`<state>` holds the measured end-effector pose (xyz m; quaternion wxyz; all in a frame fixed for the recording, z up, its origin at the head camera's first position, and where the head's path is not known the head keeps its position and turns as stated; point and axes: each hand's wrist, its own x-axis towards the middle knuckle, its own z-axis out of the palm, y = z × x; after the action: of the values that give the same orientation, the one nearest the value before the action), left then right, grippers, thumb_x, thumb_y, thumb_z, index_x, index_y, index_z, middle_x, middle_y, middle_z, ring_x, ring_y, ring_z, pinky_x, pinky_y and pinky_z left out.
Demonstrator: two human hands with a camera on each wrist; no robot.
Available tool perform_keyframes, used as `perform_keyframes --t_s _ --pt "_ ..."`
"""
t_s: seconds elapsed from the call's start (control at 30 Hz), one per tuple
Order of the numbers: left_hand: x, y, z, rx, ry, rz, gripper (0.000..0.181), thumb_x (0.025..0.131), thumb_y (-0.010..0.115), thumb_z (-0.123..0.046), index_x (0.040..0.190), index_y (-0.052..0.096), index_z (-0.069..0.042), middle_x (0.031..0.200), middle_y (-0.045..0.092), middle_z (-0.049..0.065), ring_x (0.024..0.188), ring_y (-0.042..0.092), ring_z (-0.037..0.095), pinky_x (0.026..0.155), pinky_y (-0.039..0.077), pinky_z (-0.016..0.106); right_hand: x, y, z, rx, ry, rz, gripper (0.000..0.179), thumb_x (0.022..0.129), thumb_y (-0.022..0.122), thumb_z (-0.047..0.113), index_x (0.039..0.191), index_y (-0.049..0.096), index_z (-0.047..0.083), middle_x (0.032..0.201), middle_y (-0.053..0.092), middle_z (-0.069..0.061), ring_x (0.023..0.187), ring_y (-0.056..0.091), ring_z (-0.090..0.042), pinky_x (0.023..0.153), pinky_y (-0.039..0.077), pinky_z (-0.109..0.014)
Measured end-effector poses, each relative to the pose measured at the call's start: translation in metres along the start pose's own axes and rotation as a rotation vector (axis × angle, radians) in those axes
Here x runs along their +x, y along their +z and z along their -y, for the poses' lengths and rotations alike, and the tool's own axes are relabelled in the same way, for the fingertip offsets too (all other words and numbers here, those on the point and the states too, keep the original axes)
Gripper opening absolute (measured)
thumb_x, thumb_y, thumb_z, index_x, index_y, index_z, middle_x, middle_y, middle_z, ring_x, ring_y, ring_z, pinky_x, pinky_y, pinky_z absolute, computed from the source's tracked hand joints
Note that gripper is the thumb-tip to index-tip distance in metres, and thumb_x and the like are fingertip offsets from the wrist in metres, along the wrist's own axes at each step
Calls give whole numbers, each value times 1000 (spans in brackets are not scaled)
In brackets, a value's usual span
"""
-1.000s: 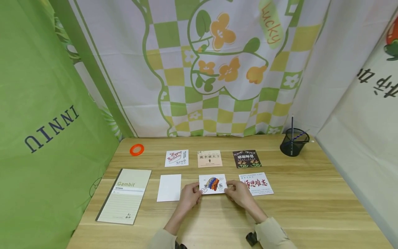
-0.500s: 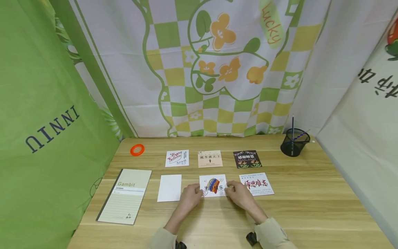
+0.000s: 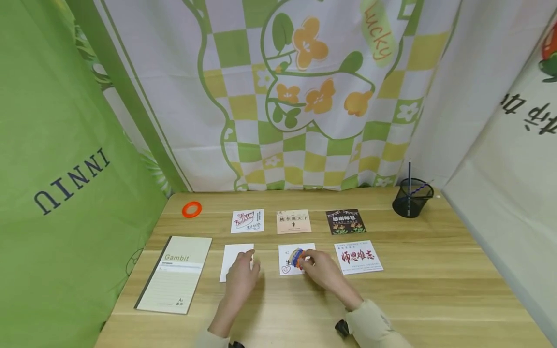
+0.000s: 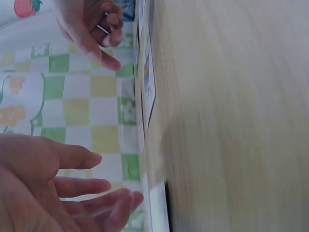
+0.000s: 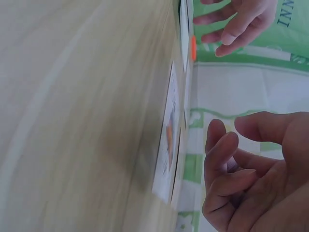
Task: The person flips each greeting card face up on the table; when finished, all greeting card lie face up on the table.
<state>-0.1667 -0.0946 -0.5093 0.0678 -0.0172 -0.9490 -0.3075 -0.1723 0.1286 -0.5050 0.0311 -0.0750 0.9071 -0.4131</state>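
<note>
In the head view my left hand [image 3: 241,274] hovers over the blank white card [image 3: 228,256], covering part of it. Its fingers are relaxed and hold nothing, as the left wrist view shows of the left hand [image 4: 72,188]. My right hand [image 3: 324,268] is over the right half of a white card with a blue and orange scribble [image 3: 285,253], hiding some of its print. Loosely bent fingers and a thumb set apart show on the right hand [image 5: 251,174] in the right wrist view, with nothing between them. The scribbled card [image 5: 166,140] lies flat on the table.
A card with red characters [image 3: 359,257] lies at right. Behind are a birthday card [image 3: 247,221], a beige card [image 3: 293,222] and a dark card [image 3: 345,222]. A notebook [image 3: 174,275], an orange ring [image 3: 191,210] and a black mesh pen cup [image 3: 411,199] stand around them.
Both hands let go of the scribbled card, which was lowered slightly toward me and set down. My left hand moved left over the blank card; my right hand moved left over the scribbled card.
</note>
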Motion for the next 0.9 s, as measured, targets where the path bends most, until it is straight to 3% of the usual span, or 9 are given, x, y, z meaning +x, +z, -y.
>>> perform_keyframes --t_s 0.2,0.4,0.53,0.67,0.77,0.9 --pt "0 -14 25 42 -33 -69 39 86 70 -14 121 61 2 112 60 20 98 59 40 70 53 54 5 10 17 8 -79 39 25 91 61 13 110 67 -3 73 61 1 56 49 -9 53 44 -25" --pt "0 -22 50 68 -26 -64 51 83 75 -18 125 57 4 118 57 24 104 55 44 79 50 57 9 27 31 22 -136 85 26 91 60 12 111 66 -3 81 67 -2 66 57 -9 63 49 -27" --pt "1 -24 61 116 -1 -24 61 78 80 -18 127 54 8 120 55 29 104 54 46 87 47 56 11 38 41 18 -163 122 27 91 60 13 113 66 -2 91 68 -6 78 60 -15 68 51 -29" --pt "1 -24 70 170 12 36 69 74 82 -21 128 52 10 123 53 31 105 52 49 91 44 55 13 50 52 14 -175 165 33 90 60 12 119 63 -3 110 67 -14 95 64 -25 83 53 -38" --pt "2 -26 74 207 14 76 72 74 82 -24 130 51 9 127 51 33 108 49 51 92 43 58 16 61 61 -9 -173 179 40 88 63 14 124 60 -3 122 63 -18 106 60 -31 93 49 -45" --pt "3 -25 76 216 14 97 74 74 82 -26 132 51 8 131 50 31 110 47 49 90 43 59 19 74 68 -65 -146 182 48 88 66 20 130 56 0 129 59 -16 113 55 -35 97 45 -48"
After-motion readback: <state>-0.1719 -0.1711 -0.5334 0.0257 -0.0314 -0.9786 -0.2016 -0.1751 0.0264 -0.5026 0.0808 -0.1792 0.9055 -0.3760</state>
